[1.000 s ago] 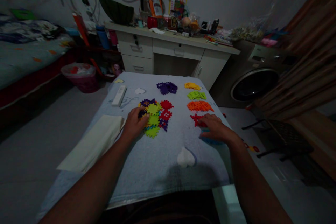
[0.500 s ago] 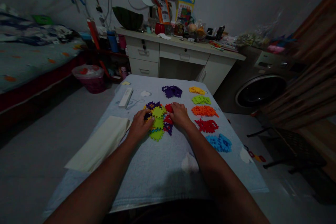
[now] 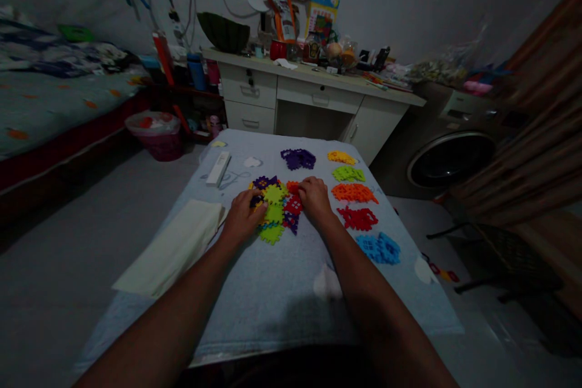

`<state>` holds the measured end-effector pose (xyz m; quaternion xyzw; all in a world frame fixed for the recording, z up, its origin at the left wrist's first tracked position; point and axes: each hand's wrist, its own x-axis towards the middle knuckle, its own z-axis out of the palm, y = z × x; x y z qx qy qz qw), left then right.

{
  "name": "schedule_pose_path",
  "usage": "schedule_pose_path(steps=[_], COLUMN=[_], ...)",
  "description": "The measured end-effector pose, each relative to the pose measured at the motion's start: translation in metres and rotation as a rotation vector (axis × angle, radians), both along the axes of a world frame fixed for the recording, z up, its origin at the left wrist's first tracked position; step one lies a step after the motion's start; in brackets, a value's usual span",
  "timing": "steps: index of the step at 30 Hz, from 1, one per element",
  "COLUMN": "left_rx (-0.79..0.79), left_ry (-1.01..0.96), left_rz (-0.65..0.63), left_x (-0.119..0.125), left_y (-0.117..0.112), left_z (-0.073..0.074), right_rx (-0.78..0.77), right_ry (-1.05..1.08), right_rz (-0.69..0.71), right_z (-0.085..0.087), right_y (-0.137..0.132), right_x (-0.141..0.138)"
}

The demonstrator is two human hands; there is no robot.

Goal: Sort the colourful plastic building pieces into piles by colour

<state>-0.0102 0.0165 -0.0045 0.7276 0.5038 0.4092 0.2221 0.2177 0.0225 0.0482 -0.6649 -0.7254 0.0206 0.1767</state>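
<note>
A joined cluster of toothed plastic building tiles (image 3: 274, 213), in green, purple, yellow and red, lies mid-table. My left hand (image 3: 245, 213) grips its left side, thumb on a green tile and fingers over the purple and yellow ones. At the upper right edge, my right hand (image 3: 314, 197) pinches a red tile (image 3: 292, 187) against the cluster; its fingers partly cover that tile, and I cannot tell whether the teeth are locked. Below the right fingertips, a red tile with a window pattern (image 3: 294, 204) and a purple triangular tile (image 3: 291, 222) show.
Loose tiles lie sorted to the right: yellow (image 3: 342, 157), green (image 3: 348, 173), orange (image 3: 354, 193), red (image 3: 358, 218), blue (image 3: 379, 248). A purple pile (image 3: 298, 159) sits behind the cluster. At left are a white box (image 3: 219, 169) and a folded cloth (image 3: 173, 248).
My right hand has shifted slightly right and its fingers have changed position on the red tile, uncovering more of the red window-patterned tile below. The left hand stays in place.
</note>
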Motion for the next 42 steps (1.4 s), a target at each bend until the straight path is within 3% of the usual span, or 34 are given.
schedule_pose_path(steps=[6,12,17,21,26,30,37,42], left_rx=[-0.003,-0.019,-0.021,-0.018,0.000,-0.013,-0.018,-0.023], left_ry=[0.003,0.041,0.051,0.064,0.069,0.065,0.070,0.080], left_rz=[0.003,-0.003,0.001,-0.008,-0.019,-0.011,-0.011,-0.015], left_x=[0.000,0.000,0.000,0.000,-0.001,-0.001,-0.001,-0.001], left_y=[-0.001,0.000,-0.001,0.000,0.000,0.000,-0.001,0.000], left_z=[0.001,0.002,0.004,0.002,0.001,0.003,0.003,0.002], right_rx=[0.005,-0.050,-0.154,-0.206,-0.263,-0.273,-0.179,-0.157], right_ry=[0.145,0.406,0.520,0.604,0.683,0.685,0.397,0.219], right_rz=[0.041,-0.035,-0.093,-0.157,-0.218,-0.251,-0.273,-0.326], right_z=[0.023,0.042,0.045,0.042,0.036,0.021,-0.007,-0.002], right_y=[-0.003,-0.029,-0.055,-0.072,-0.083,-0.081,-0.074,-0.075], right_x=[0.034,0.108,0.175,0.205,0.219,0.224,0.229,0.220])
